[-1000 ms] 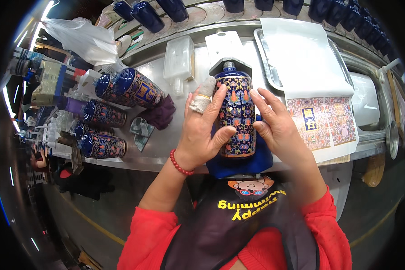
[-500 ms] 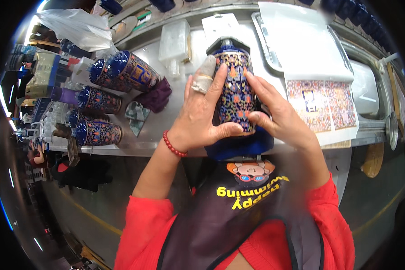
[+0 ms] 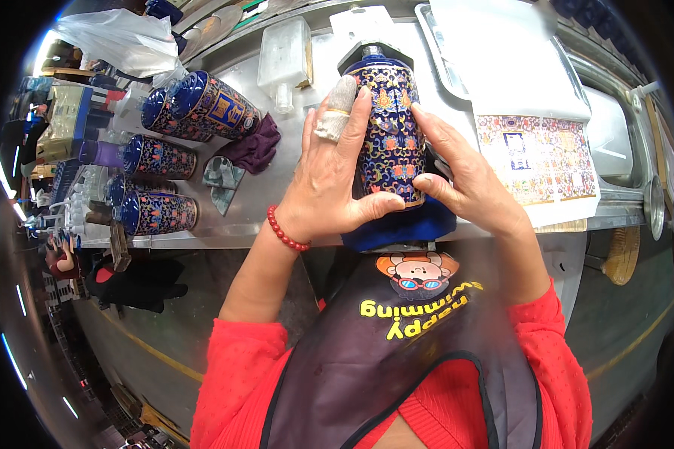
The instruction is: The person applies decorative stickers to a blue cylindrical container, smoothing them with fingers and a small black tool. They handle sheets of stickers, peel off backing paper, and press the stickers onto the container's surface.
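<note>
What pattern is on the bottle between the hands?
The bottle has a multicoloured floral scroll pattern on dark blue, best seen in the head view.

Yellow lettering (image 3: 397,308) upside down on dark apron (image 3: 352,352), lower centre. Gold characters (image 3: 228,109) on blue panel of patterned bottle (image 3: 202,103), upper left. Panel marks (image 3: 516,150) on patterned sheet (image 3: 539,168), right, unclear.

Bottle (image 3: 391,142), dark blue, shoulders glossy, body covered in dense floral pattern with red, gold and pale blue. Lies on side, neck pointing away from person, base end over blue cloth (image 3: 408,230). Sits between left hand (image 3: 326,187) and right hand (image 3: 475,183).
</note>
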`<state>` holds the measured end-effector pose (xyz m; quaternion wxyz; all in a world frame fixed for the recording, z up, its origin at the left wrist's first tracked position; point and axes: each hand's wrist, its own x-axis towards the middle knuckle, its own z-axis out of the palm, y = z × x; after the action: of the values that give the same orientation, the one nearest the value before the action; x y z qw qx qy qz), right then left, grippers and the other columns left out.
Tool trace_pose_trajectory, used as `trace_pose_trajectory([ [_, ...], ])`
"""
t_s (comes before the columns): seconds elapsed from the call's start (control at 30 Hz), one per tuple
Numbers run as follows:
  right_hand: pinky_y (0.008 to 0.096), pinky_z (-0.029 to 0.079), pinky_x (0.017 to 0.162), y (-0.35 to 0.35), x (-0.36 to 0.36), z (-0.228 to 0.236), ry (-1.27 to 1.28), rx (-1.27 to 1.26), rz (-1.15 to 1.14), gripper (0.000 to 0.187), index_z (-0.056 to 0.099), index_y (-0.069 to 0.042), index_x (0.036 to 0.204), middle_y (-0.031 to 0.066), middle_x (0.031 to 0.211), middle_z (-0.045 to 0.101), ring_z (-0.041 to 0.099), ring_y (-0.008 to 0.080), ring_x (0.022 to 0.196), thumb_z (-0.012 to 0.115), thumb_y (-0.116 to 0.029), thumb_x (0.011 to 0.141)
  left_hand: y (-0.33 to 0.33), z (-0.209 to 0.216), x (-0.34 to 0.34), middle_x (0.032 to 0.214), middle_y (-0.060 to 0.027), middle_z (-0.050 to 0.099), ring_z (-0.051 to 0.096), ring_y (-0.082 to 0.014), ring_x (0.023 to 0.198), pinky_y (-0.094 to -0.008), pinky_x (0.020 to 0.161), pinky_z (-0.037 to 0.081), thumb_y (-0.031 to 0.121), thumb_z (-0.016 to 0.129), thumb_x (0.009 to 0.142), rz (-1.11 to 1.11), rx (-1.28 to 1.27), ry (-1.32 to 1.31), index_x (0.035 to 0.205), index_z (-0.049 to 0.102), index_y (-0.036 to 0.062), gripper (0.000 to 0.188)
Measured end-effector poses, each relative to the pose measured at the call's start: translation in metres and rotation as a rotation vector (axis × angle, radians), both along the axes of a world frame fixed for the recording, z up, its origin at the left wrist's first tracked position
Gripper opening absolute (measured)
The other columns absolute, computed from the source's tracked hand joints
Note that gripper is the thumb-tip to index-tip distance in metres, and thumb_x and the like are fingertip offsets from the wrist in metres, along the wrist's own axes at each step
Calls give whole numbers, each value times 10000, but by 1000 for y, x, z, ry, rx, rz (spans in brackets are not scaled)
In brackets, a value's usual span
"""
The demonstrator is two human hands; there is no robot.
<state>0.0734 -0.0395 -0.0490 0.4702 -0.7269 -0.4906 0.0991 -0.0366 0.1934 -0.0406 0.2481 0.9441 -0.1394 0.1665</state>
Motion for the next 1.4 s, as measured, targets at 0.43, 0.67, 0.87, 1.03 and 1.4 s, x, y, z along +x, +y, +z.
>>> trace_pose_trajectory([
  [0.43,456,386,1146,-12,-21,-2,-1,-47,-34,889,375,-3,1554,275,1537,426,445,438,1404,815,-285,835,-24,-34,-49,1480,-210,513,422,-425,1420,-678,1192,66,591,759,792,382,125,-326,1533,436,37,980],
  [0.67,471,457,1065,-20,-39,-22,-350,34,-155,686,618,-53,1379,262,1452,520,554,423,1265,821,6,726,-43,-37,-55,1484,-128,553,383,-345,1455,-602,1235,99,474,700,899,304,-7,-315,1345,690,307,476],
  [0.87,473,498,1029,-24,-57,-30,-192,6,-189,591,723,-177,1267,244,1439,538,583,404,1244,749,67,729,-35,-48,-66,1465,-96,574,382,-319,1462,-587,1243,102,405,718,901,288,54,-276,1325,705,315,434],
  [1.03,476,505,1019,-26,-54,-26,-532,31,-117,568,732,-169,1244,250,1433,540,587,406,1234,733,62,725,-33,-48,-64,1452,-81,588,394,-311,1455,-579,1247,115,361,735,890,265,40,-289,1316,711,289,433],
  [1.4,476,514,1001,-19,-49,-14,-597,-31,-78,512,739,-152,1209,250,1406,555,592,410,1215,734,47,737,-39,-58,-74,1371,-155,646,499,-358,1377,-602,1218,179,402,657,965,223,-155,-255,1366,652,86,510],
])
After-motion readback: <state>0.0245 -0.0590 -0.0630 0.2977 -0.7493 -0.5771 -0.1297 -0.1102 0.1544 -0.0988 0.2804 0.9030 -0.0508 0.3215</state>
